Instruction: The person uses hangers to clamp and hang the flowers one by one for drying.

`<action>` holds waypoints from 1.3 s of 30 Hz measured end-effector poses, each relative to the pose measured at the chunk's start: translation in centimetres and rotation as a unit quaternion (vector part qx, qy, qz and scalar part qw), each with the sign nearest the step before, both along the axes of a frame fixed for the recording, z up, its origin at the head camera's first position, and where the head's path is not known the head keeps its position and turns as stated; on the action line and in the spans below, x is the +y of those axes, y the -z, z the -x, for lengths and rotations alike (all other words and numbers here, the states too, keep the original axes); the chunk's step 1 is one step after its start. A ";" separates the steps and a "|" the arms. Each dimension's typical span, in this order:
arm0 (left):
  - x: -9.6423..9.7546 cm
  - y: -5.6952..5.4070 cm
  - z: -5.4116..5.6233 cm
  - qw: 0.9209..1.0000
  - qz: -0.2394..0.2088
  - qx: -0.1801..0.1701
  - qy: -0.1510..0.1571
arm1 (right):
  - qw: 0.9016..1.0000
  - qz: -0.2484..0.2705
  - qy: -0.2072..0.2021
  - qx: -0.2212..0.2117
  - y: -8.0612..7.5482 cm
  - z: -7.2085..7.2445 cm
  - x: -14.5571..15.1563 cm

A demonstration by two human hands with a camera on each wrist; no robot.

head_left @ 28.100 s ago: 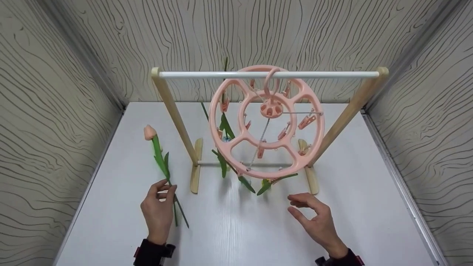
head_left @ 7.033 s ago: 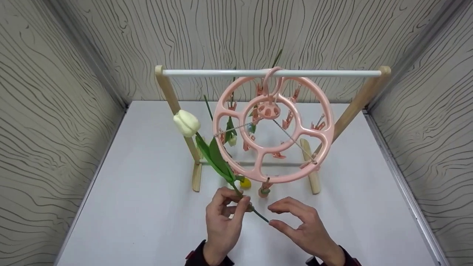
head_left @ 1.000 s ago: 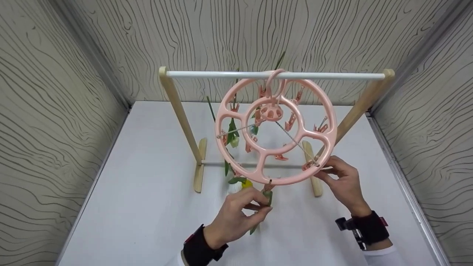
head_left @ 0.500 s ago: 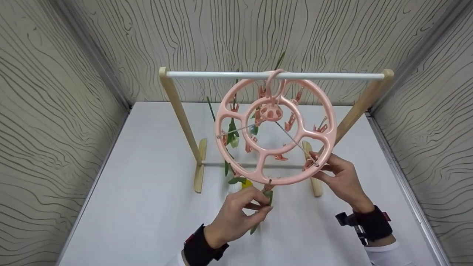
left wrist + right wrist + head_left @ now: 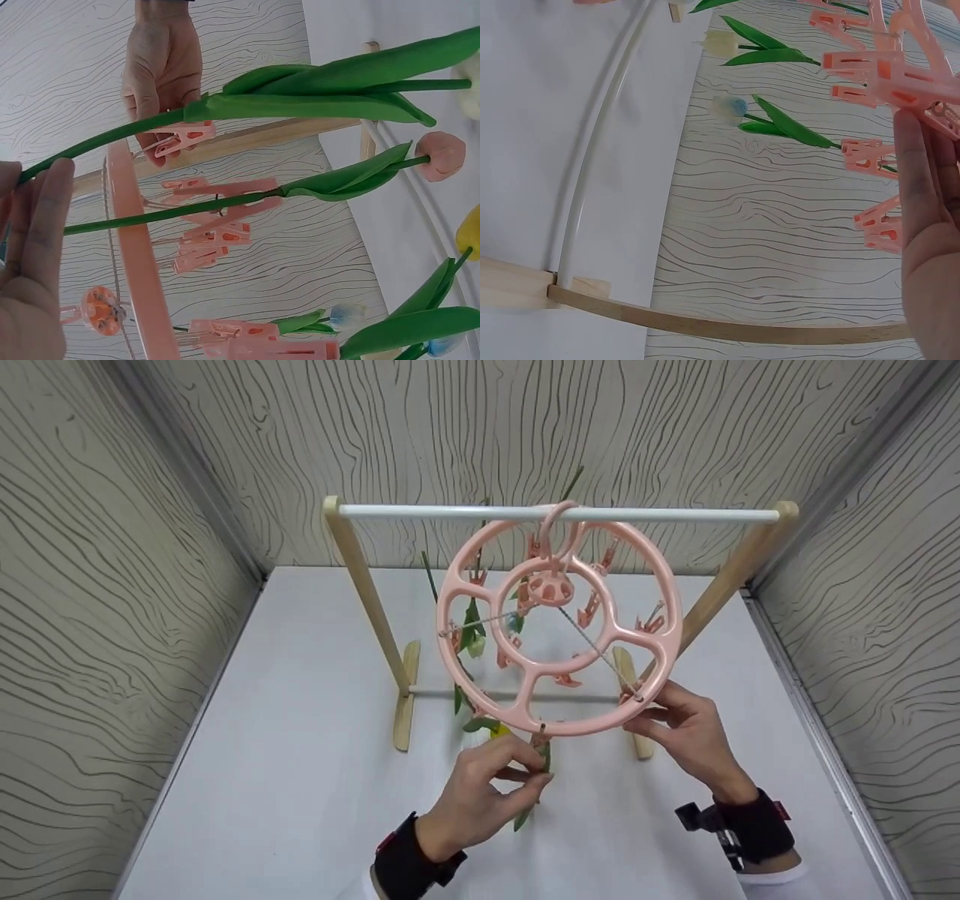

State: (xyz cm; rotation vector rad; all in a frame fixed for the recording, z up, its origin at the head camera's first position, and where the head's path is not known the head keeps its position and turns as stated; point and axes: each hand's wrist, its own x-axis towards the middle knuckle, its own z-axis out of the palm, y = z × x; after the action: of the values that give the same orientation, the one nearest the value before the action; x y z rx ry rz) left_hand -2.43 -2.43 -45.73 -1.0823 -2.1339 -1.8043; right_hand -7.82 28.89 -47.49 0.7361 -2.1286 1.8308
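Observation:
My left hand (image 5: 487,791) pinches the stem of a white tulip (image 5: 469,86) in front of the pink round clip hanger (image 5: 577,727). Its green leaves (image 5: 337,82) show in the left wrist view, with the white bloom cut off by the frame's edge. My right hand (image 5: 690,735) is at the hanger's right front rim, thumb and fingers gripping a pink clothespin (image 5: 191,133). The tulip's stem crosses near that clothespin in the left wrist view. A pink tulip (image 5: 441,156) hangs bloom down from a neighbouring clip, partly hidden by my left hand in the head view.
The hanger hooks over the white bar (image 5: 420,512) of a wooden-legged rack (image 5: 367,592). A yellow tulip (image 5: 469,231) and pale blue ones (image 5: 729,106) hang from other clips. Several clips hold no flower. Patterned walls (image 5: 225,450) enclose the white table (image 5: 300,772).
The pink tulip moved from table to hanger earlier. The white tulip, bloom up seven seconds ago, now points down. Over the last second, my right hand shifted slightly at the clip and the hanger turned a little.

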 end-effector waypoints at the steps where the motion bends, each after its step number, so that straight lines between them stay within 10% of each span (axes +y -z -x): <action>1: 0.0 0.0 0.0 1.000 -0.003 0.002 -0.001 | 1.000 -0.001 -0.001 -0.001 0.0 -0.1 0.0; 39: 1.6 -0.3 0.2 0.996 -0.046 0.056 -0.054 | 0.987 0.077 -0.099 -0.102 -0.3 -3.8 -5.0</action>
State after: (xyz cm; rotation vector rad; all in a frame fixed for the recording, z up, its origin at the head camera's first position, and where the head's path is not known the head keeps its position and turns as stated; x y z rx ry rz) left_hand -2.66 -0.79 -45.41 -1.0010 -1.9842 -1.7323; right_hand -3.98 23.88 -47.16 0.7777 -2.0653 2.2335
